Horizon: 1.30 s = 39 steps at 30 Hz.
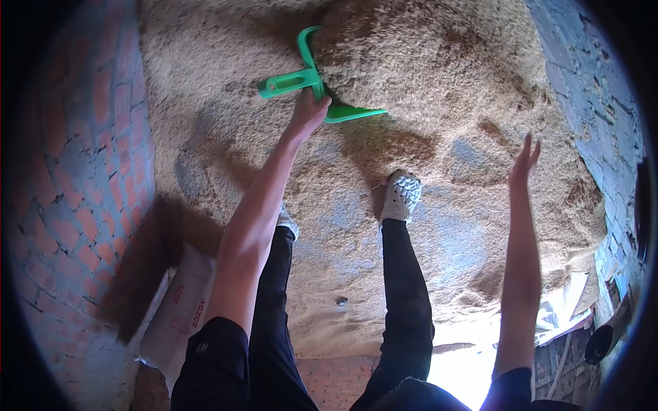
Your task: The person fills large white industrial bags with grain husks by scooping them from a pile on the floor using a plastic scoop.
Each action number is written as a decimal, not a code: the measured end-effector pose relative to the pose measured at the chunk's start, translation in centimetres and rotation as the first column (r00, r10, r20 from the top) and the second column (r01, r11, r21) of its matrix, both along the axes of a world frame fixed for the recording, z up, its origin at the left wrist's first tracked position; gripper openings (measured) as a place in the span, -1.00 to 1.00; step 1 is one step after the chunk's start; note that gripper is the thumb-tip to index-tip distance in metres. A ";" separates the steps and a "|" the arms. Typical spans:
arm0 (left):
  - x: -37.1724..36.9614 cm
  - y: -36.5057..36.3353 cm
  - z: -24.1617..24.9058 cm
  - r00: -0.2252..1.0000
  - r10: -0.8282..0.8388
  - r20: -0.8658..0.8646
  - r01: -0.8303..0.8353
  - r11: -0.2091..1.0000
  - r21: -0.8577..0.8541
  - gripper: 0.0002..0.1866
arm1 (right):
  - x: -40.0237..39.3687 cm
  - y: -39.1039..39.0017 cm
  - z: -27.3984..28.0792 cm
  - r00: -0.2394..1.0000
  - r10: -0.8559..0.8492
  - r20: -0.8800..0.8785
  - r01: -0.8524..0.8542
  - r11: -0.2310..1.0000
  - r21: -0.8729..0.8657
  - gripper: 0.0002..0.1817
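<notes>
My left hand [312,111] is closed on the rear edge of a green plastic scoop [353,113], just below its stubby handle. The scoop is pushed against a large mound of loose tan husk-like grain [439,61], which covers part of it. Off to the right, my right hand [524,163] hangs over the grain with its fingers apart and nothing in them.
My shoe [403,195] stands on the grain-covered floor, the other partly behind my left arm. A brick wall [82,171] rises at left, a grey wall [582,75] at right. A white printed sack [179,294] lies lower left. A small dark object [341,301] lies between my legs.
</notes>
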State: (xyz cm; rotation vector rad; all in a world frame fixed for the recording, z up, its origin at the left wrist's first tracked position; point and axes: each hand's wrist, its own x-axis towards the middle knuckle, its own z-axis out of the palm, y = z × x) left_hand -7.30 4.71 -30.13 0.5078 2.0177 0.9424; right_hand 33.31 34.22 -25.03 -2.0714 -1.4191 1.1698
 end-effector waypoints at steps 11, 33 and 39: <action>10.6 1.2 -0.5 0.951 0.150 0.272 -0.169 0.984 0.049 -0.80 | -17.5 6.1 -3.1 0.965 0.149 -0.214 -0.190 0.964 -0.185 0.22; 8.6 9.6 27.2 0.893 0.123 0.432 -0.231 0.951 0.207 -0.76 | -19.5 -2.4 33.1 0.716 0.693 0.090 -0.598 0.541 0.591 -0.33; 8.7 7.1 39.5 0.853 0.251 0.458 -0.408 0.868 0.282 -0.67 | -21.3 -4.4 47.5 0.579 0.791 0.199 -0.688 0.342 0.640 -0.27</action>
